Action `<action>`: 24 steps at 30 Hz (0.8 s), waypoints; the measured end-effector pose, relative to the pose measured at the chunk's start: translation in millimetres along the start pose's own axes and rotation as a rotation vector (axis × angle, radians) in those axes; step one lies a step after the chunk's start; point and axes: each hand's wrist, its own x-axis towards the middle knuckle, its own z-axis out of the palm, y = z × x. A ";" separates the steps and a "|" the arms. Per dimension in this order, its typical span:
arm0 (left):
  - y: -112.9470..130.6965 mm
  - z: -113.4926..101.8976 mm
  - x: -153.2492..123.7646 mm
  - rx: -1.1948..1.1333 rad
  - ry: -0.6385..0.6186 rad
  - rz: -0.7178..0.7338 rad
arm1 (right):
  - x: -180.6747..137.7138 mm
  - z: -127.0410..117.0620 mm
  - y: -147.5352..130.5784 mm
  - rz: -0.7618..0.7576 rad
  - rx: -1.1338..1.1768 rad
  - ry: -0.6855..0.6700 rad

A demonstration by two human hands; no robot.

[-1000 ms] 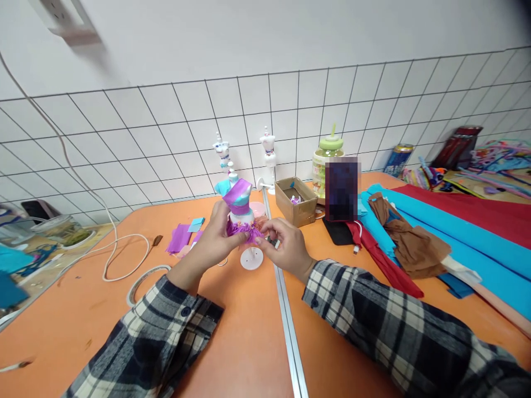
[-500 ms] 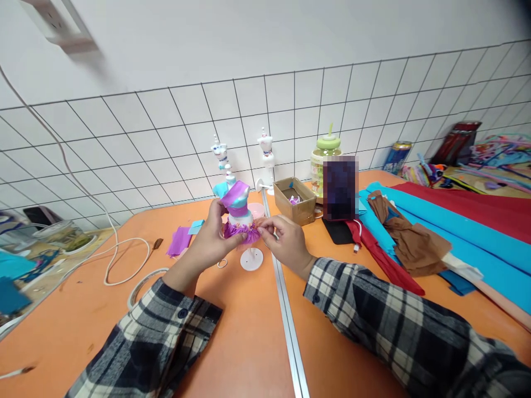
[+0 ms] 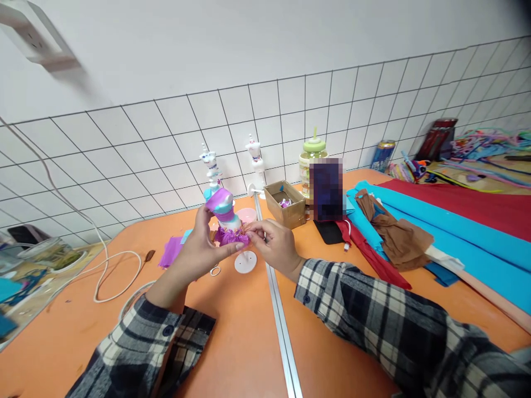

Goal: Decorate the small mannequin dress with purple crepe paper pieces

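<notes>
Over the smooth orange table leaned a curvy dress form. The left hand curled round its side, thumb and fingers clamped on it, while the right hand pinched thumb and fingertips together on its crinkled, gathered purple skirt, above a flat, round white base

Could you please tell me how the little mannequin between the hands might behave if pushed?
The mannequin would probably tip fairly easily if unsupported, with its tall body above a small round base. Its purple skirt looks thin and gathered, so it would likely crumple when pressed.
</notes>
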 end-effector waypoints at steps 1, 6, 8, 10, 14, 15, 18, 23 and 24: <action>1.9 2.3 0.0 0.029 0.049 -0.014 | 0.1 0.0 -0.3 -0.005 0.006 0.004; -5.6 3.6 2.4 0.084 0.160 -0.039 | -1.9 0.1 7.3 0.047 0.054 0.098; -9.8 -0.7 2.7 0.070 0.140 -0.031 | -5.6 0.2 14.1 0.105 0.066 0.138; -10.5 -5.9 1.9 0.056 0.089 -0.029 | -10.2 0.4 20.1 0.137 0.070 0.138; -4.5 -15.3 -1.0 0.019 -0.011 -0.041 | -16.4 0.1 19.7 0.046 0.001 0.165; -2.7 -17.4 -1.6 0.003 -0.029 -0.039 | -16.8 -0.3 16.9 -0.011 -0.031 0.171; 1.5 -25.0 -2.8 -0.028 -0.114 -0.032 | -17.2 -1.6 6.3 -0.191 -0.126 0.116; 2.8 -38.0 -4.2 -0.059 -0.287 -0.034 | -20.9 -0.1 -4.4 -0.285 -0.153 0.127; 2.7 -38.6 -4.3 -0.031 -0.281 -0.037 | -21.7 0.5 -5.4 -0.285 -0.142 0.155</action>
